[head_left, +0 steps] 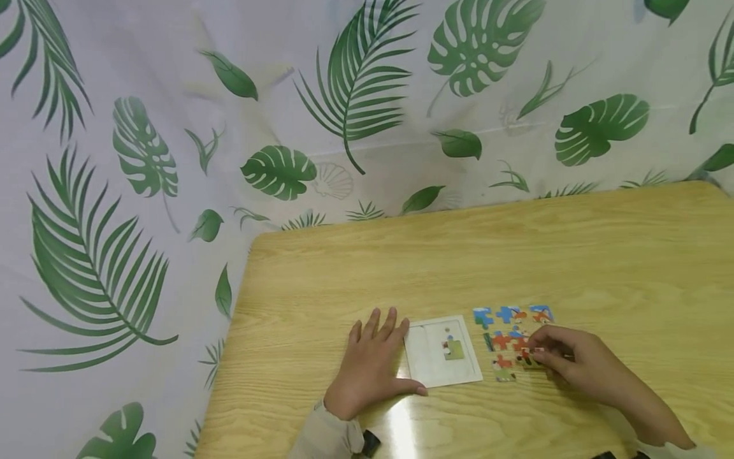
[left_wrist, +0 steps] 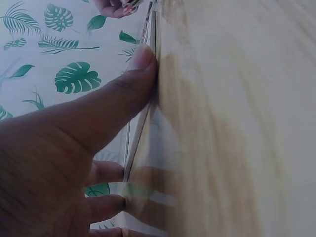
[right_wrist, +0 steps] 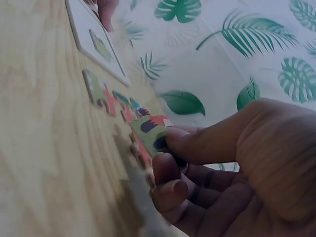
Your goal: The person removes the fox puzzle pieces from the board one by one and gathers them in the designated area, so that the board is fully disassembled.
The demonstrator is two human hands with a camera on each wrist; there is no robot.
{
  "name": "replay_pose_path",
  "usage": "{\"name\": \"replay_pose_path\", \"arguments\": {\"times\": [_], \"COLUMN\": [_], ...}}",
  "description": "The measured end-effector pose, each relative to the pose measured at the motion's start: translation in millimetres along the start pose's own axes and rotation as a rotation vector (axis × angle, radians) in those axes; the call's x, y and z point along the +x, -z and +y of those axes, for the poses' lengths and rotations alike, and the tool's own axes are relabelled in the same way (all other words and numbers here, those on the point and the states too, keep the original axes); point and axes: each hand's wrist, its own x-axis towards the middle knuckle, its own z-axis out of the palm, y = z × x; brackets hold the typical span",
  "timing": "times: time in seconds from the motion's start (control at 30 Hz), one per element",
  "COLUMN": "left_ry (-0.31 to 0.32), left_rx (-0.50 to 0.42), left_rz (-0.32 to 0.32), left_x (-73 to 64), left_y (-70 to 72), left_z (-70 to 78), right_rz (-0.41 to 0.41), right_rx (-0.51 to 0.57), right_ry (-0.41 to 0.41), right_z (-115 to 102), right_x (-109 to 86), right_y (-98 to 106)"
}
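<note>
My right hand (head_left: 579,363) pinches a puzzle piece (right_wrist: 150,129) between thumb and fingertips, tilted up over the other loose pieces. The held piece is green with dark spots and some red. My left hand (head_left: 373,363) lies spread at the left side of a white puzzle board (head_left: 424,363), fingertips and thumb along its edge. One green puzzle piece (head_left: 453,349) lies in the right half of the board. To the right of the board, several loose puzzle pieces (head_left: 502,341) in blue, red and green lie in rough rows. In the left wrist view, the thumb (left_wrist: 143,59) rests at the board's edge.
All of this lies on a light wooden table (head_left: 344,274). Behind it and to the left hangs a white cloth (head_left: 189,159) printed with green leaves. A bright light reflection shows on the wood just below the board.
</note>
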Motion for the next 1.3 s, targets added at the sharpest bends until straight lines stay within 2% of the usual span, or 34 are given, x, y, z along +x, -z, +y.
{"name": "replay_pose_path", "arguments": {"times": [0.2, 0.27, 0.5, 0.67, 0.87, 1.0, 1.1, 1.17, 1.3], "left_ry": [0.003, -0.003, -0.008, -0.002, -0.01, -0.015, -0.013, -0.01, -0.005], "left_rx": [-0.003, 0.01, -0.008, -0.049, -0.019, -0.011, -0.025, -0.033, -0.029], "left_rz": [0.008, 0.017, 0.011, -0.008, 0.016, 0.027, 0.026, 0.023, 0.018], "left_x": [-0.2, -0.4, -0.3, -1.4, -0.9, -0.1, 0.4, 0.4, 0.4], "left_y": [-0.3, -0.7, 1.2, 1.5, 3.4, 3.7, 3.1, 2.4, 0.5], "left_z": [0.0, 0.1, -0.7, 0.3, 0.4, -0.3, -0.8, -0.8, -0.6], "right_rz": [0.053, 0.084, 0.181, 0.188, 0.199, 0.218, 0.194, 0.149, 0.039], "right_rx": [-0.054, -0.092, -0.206, -0.232, -0.29, -0.294, -0.262, -0.244, -0.244], "right_ry": [-0.097, -0.1, -0.055, -0.014, 0.041, 0.111, 0.176, 0.195, 0.167], "right_z": [4, 3, -1, -4, -5, -11, -21, -28, -44], "right_x": [-13.8, -15.5, -10.1, -6.3, -1.1, 9.6, 23.3, 32.3, 47.7], "right_y": [-5, -8, -21, -26, -26, -27, -31, -36, -46]}}
